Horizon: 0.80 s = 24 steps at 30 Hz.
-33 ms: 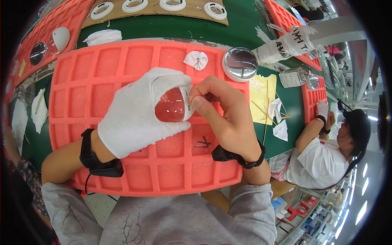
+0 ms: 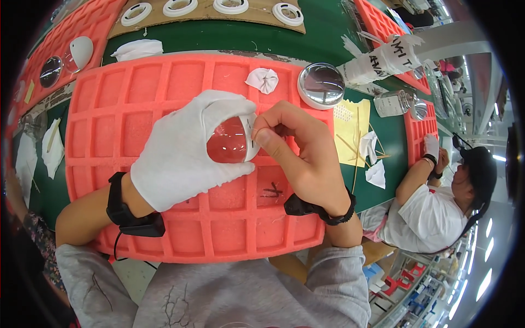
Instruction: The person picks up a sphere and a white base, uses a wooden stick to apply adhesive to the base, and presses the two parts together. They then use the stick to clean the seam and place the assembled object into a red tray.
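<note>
My left hand (image 2: 178, 150), in a white glove, is closed around the sides of a clear dome cover with a white rim (image 2: 227, 143). Red foam shows through the clear part. At the rim's right side my bare right hand (image 2: 301, 150) pinches with thumb and forefinger; anything between those fingertips is too small to make out. Both hands are above a red foam tray (image 2: 188, 238) divided into square pockets. A small crumpled white cloth (image 2: 262, 81) lies on the tray's far part. By its far right corner sits a round glossy dome with a white rim (image 2: 321, 86).
Yellow paper (image 2: 353, 117), thin wooden sticks (image 2: 356, 158) and white wipes (image 2: 375, 175) lie right of the tray. Beyond them stands a glass jar (image 2: 389, 105). Cardboard (image 2: 205, 12) with several white rings lies at the back. A co-worker (image 2: 437, 216) sits at the right.
</note>
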Motion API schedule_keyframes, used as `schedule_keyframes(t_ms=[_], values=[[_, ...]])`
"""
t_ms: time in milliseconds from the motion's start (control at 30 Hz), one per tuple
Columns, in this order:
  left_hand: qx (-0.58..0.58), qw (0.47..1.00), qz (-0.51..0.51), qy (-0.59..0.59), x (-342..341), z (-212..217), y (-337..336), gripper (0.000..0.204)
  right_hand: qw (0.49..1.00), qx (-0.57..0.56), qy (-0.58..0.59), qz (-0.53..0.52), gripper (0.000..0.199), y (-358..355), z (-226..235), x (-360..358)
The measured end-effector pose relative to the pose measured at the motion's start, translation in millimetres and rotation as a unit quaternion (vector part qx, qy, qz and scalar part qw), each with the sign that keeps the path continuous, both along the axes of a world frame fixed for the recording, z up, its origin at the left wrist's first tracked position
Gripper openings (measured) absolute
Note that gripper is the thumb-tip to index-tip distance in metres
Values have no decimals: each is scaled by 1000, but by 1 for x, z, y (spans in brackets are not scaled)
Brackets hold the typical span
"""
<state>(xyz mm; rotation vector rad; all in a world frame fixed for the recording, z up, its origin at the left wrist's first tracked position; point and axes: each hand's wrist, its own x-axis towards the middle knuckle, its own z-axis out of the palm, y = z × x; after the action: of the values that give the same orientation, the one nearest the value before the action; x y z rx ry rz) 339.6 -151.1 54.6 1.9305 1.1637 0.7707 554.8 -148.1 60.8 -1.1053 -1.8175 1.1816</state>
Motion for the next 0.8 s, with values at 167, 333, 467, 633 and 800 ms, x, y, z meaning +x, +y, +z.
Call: schedule_keyframes(t_ms=[167, 333, 467, 633, 800], values=[[51, 999, -3, -4, 2, -3, 2, 60, 1000, 26, 4, -3, 3, 0, -2, 2], [194, 981, -18, -21, 1, -6, 5, 34, 969, 233, -85, 3, 10, -5, 3, -3], [191, 979, -16, -63, -6, -8, -3, 24, 944, 294, -150, -13, 14, -19, 16, 14], [192, 981, -4, -40, -6, -3, -5, 17, 907, 173, -339, -178, 11, -34, 6, 91], [172, 981, -52, -75, -12, 0, -4, 18, 841, 209, -456, -204, 8, -31, -36, 137]])
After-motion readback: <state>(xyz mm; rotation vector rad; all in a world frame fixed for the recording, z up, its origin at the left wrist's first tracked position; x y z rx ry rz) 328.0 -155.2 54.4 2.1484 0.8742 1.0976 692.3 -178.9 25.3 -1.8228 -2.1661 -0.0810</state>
